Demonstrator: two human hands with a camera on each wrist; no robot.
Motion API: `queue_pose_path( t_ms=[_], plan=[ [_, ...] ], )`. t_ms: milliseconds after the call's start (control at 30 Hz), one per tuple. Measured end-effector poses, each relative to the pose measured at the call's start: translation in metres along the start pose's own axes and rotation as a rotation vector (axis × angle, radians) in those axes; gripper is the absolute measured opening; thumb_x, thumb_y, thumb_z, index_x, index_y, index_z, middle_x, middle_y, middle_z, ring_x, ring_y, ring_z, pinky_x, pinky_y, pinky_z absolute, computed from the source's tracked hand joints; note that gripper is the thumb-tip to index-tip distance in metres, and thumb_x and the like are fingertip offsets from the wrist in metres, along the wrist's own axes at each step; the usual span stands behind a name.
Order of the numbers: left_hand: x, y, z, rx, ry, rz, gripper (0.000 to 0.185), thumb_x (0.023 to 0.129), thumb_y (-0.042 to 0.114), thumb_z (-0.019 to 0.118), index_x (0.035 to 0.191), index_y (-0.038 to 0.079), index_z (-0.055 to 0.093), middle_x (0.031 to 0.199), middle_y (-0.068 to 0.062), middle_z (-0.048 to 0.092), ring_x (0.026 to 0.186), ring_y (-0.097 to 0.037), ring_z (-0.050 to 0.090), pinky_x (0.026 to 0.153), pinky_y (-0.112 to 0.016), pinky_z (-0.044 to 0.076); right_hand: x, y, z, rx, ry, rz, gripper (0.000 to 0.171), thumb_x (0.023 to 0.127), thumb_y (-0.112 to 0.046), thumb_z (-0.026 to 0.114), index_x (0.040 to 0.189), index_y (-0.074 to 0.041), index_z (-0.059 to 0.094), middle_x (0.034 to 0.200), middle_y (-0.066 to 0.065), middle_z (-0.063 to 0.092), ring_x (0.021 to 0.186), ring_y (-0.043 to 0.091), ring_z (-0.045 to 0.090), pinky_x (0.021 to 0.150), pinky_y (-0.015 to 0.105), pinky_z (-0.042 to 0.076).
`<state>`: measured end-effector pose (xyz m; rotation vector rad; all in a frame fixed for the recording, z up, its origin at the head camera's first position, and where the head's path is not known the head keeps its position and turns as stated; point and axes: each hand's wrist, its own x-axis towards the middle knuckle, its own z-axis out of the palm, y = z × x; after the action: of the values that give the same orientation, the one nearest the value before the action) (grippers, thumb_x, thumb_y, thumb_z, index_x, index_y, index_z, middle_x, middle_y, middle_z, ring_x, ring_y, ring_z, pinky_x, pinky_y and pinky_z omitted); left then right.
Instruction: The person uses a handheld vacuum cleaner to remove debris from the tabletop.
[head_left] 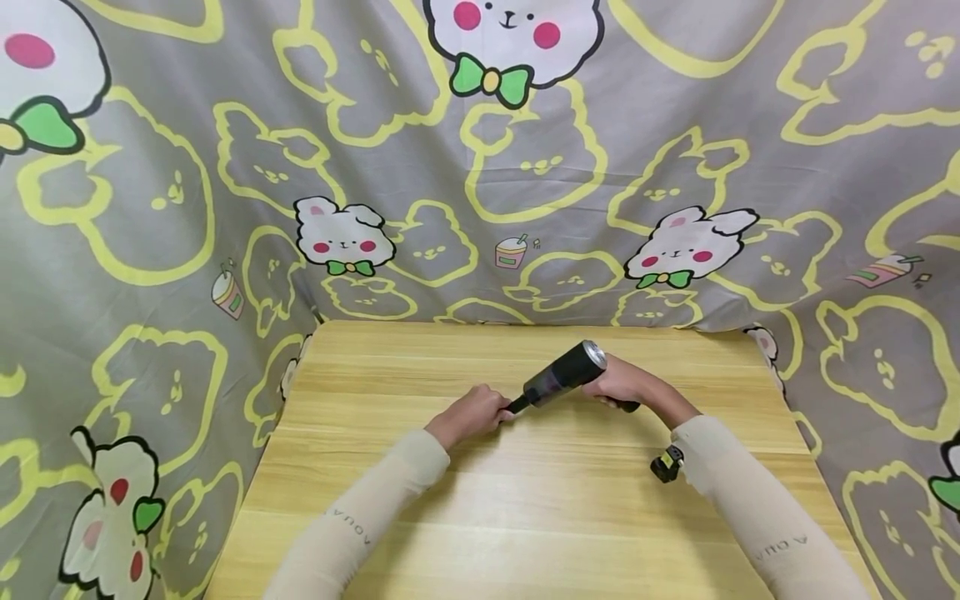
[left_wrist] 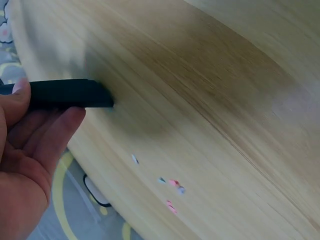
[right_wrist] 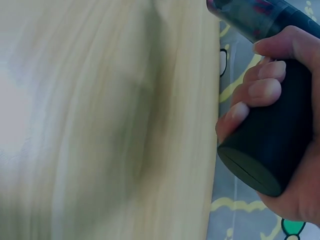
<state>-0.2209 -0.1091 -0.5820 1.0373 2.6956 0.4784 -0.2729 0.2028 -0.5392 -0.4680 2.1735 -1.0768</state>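
pale wooden table before grey cartoon-bear cloth backdrop

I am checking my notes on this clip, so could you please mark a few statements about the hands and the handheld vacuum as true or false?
1. The right hand grips the handle of the handheld vacuum. True.
2. The left hand lies flat on the table, away from the vacuum. False: it holds the black nozzle.
3. Small coloured scraps lie on the wooden table. True.
4. The table is covered by a cloth. False: its wood is bare; the patterned cloth hangs behind and around it.
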Motion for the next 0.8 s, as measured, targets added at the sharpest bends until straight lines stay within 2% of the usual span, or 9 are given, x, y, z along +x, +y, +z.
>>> queue_pose_path(
  t_ms=[233, 467, 600, 667, 800],
  plan=[
    [0.009, 0.012, 0.003, -0.001, -0.024, 0.007, 0.028, 0.105, 0.023, 0.063, 0.084, 0.008, 0.071, 0.065, 0.002, 0.056, 0.055, -0.005, 0.042, 0.055, -0.016, 0.035, -0.015, 0.017, 0.002, 0.036, 0.007, -0.015, 0.017, 0.094, -0.008, 0.061, 0.08, 0.001, 0.061, 0.051, -0.001, 0.05, 0.041, 0.013, 0.048, 0.044, 0.029, 0.045],
    [0.017, 0.018, 0.005, -0.007, -0.046, -0.012, 0.027, 0.105, 0.025, 0.063, 0.085, 0.009, 0.074, 0.066, 0.003, 0.057, 0.056, -0.005, 0.042, 0.056, -0.016, 0.036, -0.026, 0.032, 0.007, 0.087, 0.041, -0.02, 0.022, 0.096, -0.006, 0.06, 0.08, 0.009, 0.059, 0.052, -0.001, 0.051, 0.042, 0.014, 0.049, 0.044, 0.029, 0.045],
    [0.022, 0.017, 0.001, -0.027, -0.071, -0.021, 0.027, 0.105, 0.024, 0.063, 0.09, 0.007, 0.077, 0.069, 0.002, 0.059, 0.059, -0.006, 0.042, 0.059, -0.017, 0.037, -0.026, 0.035, 0.007, 0.114, 0.063, 0.013, 0.02, 0.096, -0.006, 0.06, 0.082, 0.009, 0.06, 0.053, -0.001, 0.051, 0.042, 0.014, 0.048, 0.045, 0.028, 0.045],
    [0.024, 0.015, -0.002, -0.028, -0.084, -0.016, 0.026, 0.105, 0.024, 0.063, 0.091, 0.007, 0.077, 0.071, 0.001, 0.062, 0.06, -0.006, 0.042, 0.06, -0.018, 0.038, -0.024, 0.035, 0.006, 0.116, 0.069, 0.028, 0.02, 0.095, -0.008, 0.06, 0.079, 0.005, 0.061, 0.052, -0.001, 0.051, 0.043, 0.014, 0.048, 0.044, 0.028, 0.044],
    [0.028, 0.007, -0.003, -0.009, -0.09, 0.016, 0.024, 0.105, 0.024, 0.063, 0.095, 0.009, 0.078, 0.077, 0.0, 0.069, 0.063, -0.006, 0.046, 0.062, -0.018, 0.04, -0.018, 0.033, 0.004, 0.129, 0.081, 0.048, 0.022, 0.093, -0.007, 0.06, 0.073, 0.004, 0.058, 0.051, -0.001, 0.05, 0.042, 0.013, 0.047, 0.044, 0.027, 0.043]
  ],
)
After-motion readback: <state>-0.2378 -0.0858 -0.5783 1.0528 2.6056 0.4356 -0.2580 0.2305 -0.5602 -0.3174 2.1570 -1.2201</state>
